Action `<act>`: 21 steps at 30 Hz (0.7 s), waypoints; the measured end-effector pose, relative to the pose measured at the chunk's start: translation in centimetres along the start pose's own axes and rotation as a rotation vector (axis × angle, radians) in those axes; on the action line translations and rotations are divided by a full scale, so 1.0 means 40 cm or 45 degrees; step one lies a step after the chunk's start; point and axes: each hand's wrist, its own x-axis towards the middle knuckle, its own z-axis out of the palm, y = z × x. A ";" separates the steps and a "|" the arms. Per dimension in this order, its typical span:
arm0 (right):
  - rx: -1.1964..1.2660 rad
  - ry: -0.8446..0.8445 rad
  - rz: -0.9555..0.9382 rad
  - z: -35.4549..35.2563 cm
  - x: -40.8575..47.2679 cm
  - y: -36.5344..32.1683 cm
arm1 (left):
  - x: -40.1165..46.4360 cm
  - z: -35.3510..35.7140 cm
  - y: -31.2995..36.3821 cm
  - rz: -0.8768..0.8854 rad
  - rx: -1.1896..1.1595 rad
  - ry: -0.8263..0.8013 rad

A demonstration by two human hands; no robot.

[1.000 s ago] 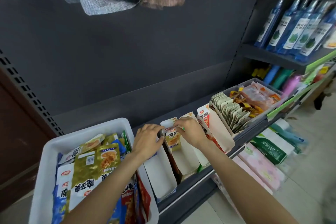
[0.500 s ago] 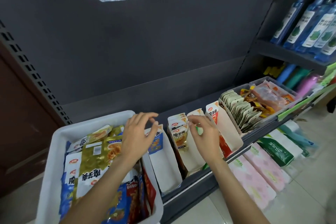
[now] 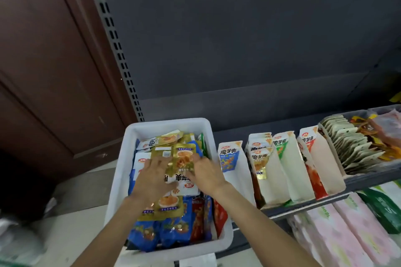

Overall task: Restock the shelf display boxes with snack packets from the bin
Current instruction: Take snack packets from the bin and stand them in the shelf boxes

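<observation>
A: Both hands down in the white bin [image 3: 121, 169]. Left hand [image 3: 153, 178] flat, fingers spread, pressed on the heap of snack packets [image 3: 171, 208].

B: Right hand [image 3: 206, 174]?

A: Just beside the left, fingers splayed too, palm down. Tips of both touching a gold packet [image 3: 182, 158] lying between them. Nothing pinched or lifted; neither hand closed around anything.

B: Rest of the heap?

A: Blue packets [image 3: 152, 234] under the left forearm, toward the wrist side. Red ones [image 3: 198, 219] beneath the right wrist. White packet [image 3: 187, 185] between the two palms, logo upside down.

B: Display boxes?

A: On the shelf [image 3: 303, 206], off to the right of the right hand. Nearest box [image 3: 235, 171], blue front, right next to the bin wall, looks nearly bare inside. Next box [image 3: 263, 169] further right, gold-front packets standing upright at its back. Then a green-front box [image 3: 286, 167] and a red-front box [image 3: 314, 158], contents hard to tell.

B: Anything beyond those?

A: Clear tray [image 3: 355, 154] with a row of pale sachets, far right of both hands. Pink wrapped packs [image 3: 338, 234] on the lower level, below the right forearm.
</observation>
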 end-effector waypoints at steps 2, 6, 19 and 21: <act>0.048 0.005 0.108 0.031 0.012 -0.010 | 0.008 0.006 -0.004 -0.022 -0.050 0.002; 0.295 0.139 0.202 0.053 0.012 -0.015 | 0.020 0.005 0.004 -0.011 -0.141 0.050; 1.097 0.770 0.090 -0.224 -0.186 0.127 | 0.041 -0.153 0.223 0.591 -0.677 0.243; 1.024 0.743 0.111 -0.260 -0.225 0.184 | 0.039 -0.159 0.291 0.617 -0.823 0.136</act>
